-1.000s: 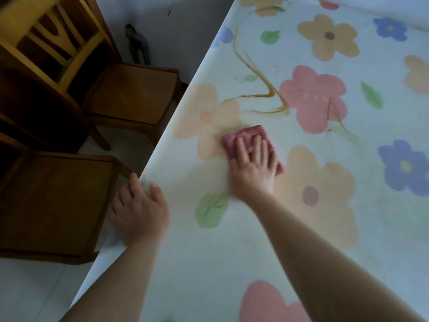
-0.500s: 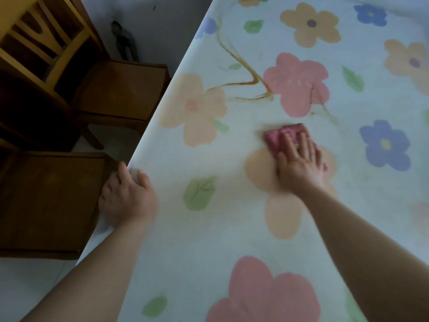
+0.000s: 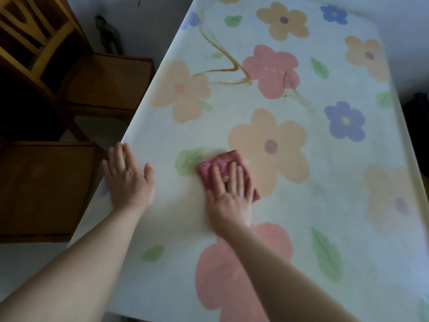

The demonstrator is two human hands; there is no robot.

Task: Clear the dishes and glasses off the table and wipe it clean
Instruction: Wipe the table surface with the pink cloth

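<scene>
A folded pink cloth [image 3: 217,165] lies on the table [image 3: 301,205], which is covered by a pale flowered tablecloth. My right hand [image 3: 228,194] presses flat on the cloth with straight fingers, near a green leaf print. At the table's left edge my left hand [image 3: 127,180] rests flat with spread fingers. Farther up the tablecloth runs a brown streaky stain [image 3: 228,66]. No dishes or glasses are in view.
Two dark wooden chairs stand left of the table, one [image 3: 41,189] beside my left hand and one [image 3: 102,82] farther back. A small dark figure [image 3: 109,36] stands on the floor by the wall. A dark object [image 3: 417,117] sits past the table's right edge.
My right hand slid the cloth from the table's middle right back toward the left and nearer to me. My left hand went from gripping the table edge to lying flat on it.
</scene>
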